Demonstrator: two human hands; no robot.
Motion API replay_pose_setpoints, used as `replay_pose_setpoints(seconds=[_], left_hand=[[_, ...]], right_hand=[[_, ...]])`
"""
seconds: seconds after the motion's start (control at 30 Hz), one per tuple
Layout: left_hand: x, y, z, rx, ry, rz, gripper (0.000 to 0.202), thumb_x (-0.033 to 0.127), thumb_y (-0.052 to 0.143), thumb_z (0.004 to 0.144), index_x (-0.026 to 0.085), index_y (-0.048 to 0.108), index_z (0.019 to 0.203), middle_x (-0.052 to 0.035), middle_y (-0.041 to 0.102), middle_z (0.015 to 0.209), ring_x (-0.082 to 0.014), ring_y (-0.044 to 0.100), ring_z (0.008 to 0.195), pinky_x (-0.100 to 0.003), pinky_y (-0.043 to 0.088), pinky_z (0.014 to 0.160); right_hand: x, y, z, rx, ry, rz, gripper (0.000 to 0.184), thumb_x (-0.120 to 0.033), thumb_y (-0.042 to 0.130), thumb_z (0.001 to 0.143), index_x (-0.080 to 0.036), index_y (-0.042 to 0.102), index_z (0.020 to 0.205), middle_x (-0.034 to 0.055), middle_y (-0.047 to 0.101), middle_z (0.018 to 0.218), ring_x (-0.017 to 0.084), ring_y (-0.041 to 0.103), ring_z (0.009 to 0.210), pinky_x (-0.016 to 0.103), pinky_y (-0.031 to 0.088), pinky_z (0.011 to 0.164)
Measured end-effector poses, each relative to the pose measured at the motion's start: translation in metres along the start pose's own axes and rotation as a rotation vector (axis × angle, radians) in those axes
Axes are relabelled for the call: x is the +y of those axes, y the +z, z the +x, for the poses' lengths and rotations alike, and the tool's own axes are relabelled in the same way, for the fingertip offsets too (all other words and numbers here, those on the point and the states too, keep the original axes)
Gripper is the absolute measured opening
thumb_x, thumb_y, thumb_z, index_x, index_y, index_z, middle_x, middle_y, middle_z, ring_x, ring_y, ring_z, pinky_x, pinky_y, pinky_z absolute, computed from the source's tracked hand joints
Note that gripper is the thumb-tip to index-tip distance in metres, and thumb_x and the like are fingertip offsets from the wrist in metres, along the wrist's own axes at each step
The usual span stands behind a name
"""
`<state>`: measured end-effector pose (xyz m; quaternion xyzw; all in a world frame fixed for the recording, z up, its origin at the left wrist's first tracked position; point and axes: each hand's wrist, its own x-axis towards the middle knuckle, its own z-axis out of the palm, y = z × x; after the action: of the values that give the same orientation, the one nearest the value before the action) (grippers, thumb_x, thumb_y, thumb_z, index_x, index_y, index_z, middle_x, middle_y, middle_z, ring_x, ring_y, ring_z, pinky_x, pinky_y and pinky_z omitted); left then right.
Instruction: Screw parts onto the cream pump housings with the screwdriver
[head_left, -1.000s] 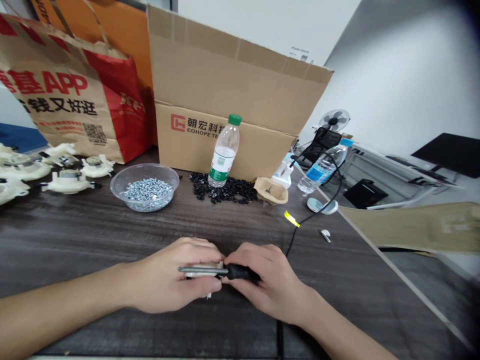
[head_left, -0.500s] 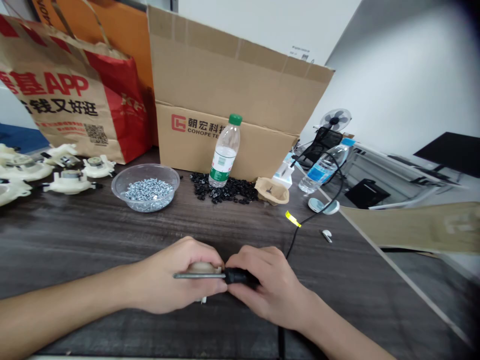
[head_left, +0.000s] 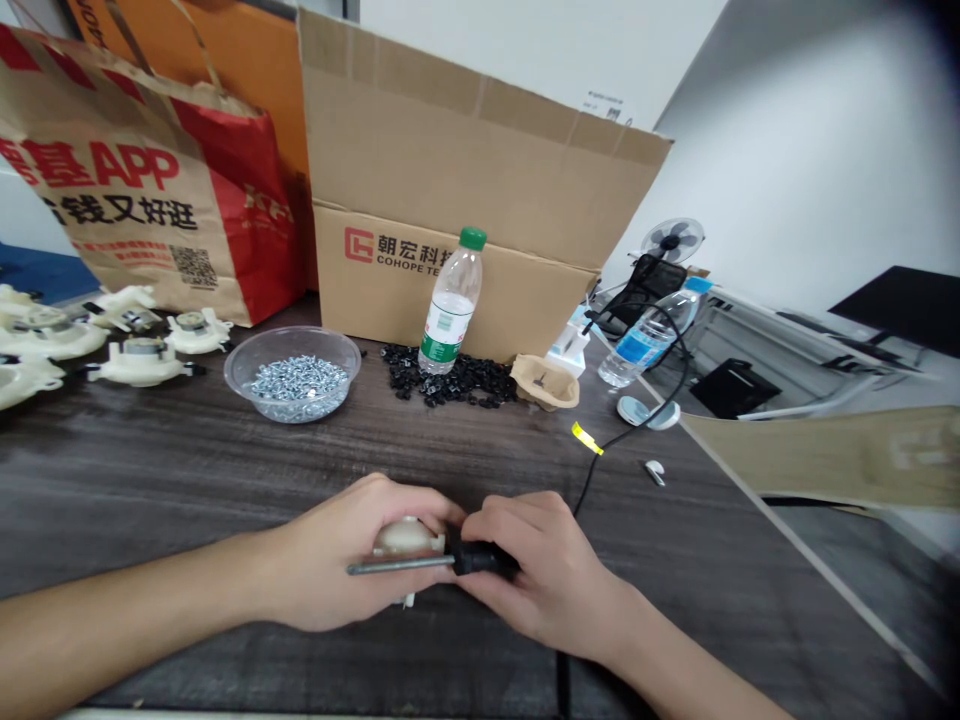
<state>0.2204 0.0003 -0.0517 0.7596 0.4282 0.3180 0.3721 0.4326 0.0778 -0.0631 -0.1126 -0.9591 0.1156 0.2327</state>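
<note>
My left hand is curled around a cream plastic housing low over the near part of the table. Fingers and palm hide most of that part. My right hand grips the black handle of a screwdriver. Its long metal shaft points left across the front of the housing and my left hand, and the tip looks free of the housing. The fingertips of both hands meet near the handle's collar, where a small part, if any, is hidden.
A clear bowl of silver screws stands beyond my hands. Black small parts lie around a green-capped bottle before a cardboard box. More cream housings sit left. A black cable passes beneath my right hand.
The fingers of both hands have shifted slightly at the housing, and more of its top shows. The screwdriver shaft has tilted a little, its tip now lower. The hands stay in place.
</note>
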Motion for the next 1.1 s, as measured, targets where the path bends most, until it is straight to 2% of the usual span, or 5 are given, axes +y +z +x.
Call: replay_pose_setpoints(seconds=[0.1, 0.3, 0.63, 0.83, 1.1], left_hand=[[-0.004, -0.001, 0.0, -0.072, -0.008, -0.027, 0.016, 0.025, 0.059, 0.087, 0.014, 0.065, 0.098, -0.0032, 0.064, 0.077, -0.0126, 0.056, 0.068, -0.022, 0.043, 0.064], [-0.003, 0.001, -0.001, -0.036, -0.071, -0.053, 0.025, 0.033, 0.057, 0.09, 0.012, 0.067, 0.098, -0.0093, 0.067, 0.089, -0.0179, 0.061, 0.08, -0.024, 0.044, 0.065], [-0.005, 0.005, 0.0, 0.015, -0.18, -0.16, 0.022, 0.032, 0.055, 0.09, 0.014, 0.067, 0.091, -0.0035, 0.063, 0.079, -0.0125, 0.052, 0.069, -0.021, 0.04, 0.06], [-0.011, 0.005, 0.002, 0.147, -0.235, -0.259, 0.022, 0.034, 0.057, 0.088, 0.016, 0.069, 0.092, -0.0019, 0.06, 0.076, -0.0121, 0.048, 0.069, -0.022, 0.039, 0.063], [-0.024, 0.0, 0.013, 0.318, -0.303, -0.678, 0.019, 0.029, 0.063, 0.083, 0.012, 0.068, 0.09, -0.0079, 0.069, 0.082, -0.0126, 0.055, 0.069, -0.021, 0.041, 0.063]], right_hand=[[0.0, 0.001, -0.001, 0.014, -0.029, -0.009, 0.007, -0.03, 0.055, 0.089, -0.023, 0.054, 0.09, -0.0047, 0.064, 0.072, 0.012, 0.059, 0.058, 0.027, 0.037, 0.056], [0.0, 0.0, 0.0, 0.022, 0.009, -0.017, 0.011, -0.033, 0.059, 0.088, -0.023, 0.054, 0.089, -0.0056, 0.062, 0.069, 0.011, 0.057, 0.055, 0.026, 0.036, 0.054], [0.001, 0.0, 0.001, 0.021, 0.081, 0.093, 0.015, -0.034, 0.066, 0.085, -0.022, 0.058, 0.089, -0.0044, 0.064, 0.071, 0.01, 0.059, 0.059, 0.024, 0.039, 0.056], [0.001, -0.002, 0.006, 0.058, 0.178, 0.136, 0.016, -0.035, 0.065, 0.086, -0.02, 0.059, 0.084, -0.0048, 0.06, 0.065, 0.009, 0.054, 0.054, 0.024, 0.035, 0.052], [-0.002, -0.008, 0.009, 0.038, 0.382, 0.163, 0.014, -0.033, 0.056, 0.089, -0.021, 0.06, 0.082, -0.0055, 0.054, 0.06, 0.01, 0.047, 0.051, 0.025, 0.034, 0.051]])
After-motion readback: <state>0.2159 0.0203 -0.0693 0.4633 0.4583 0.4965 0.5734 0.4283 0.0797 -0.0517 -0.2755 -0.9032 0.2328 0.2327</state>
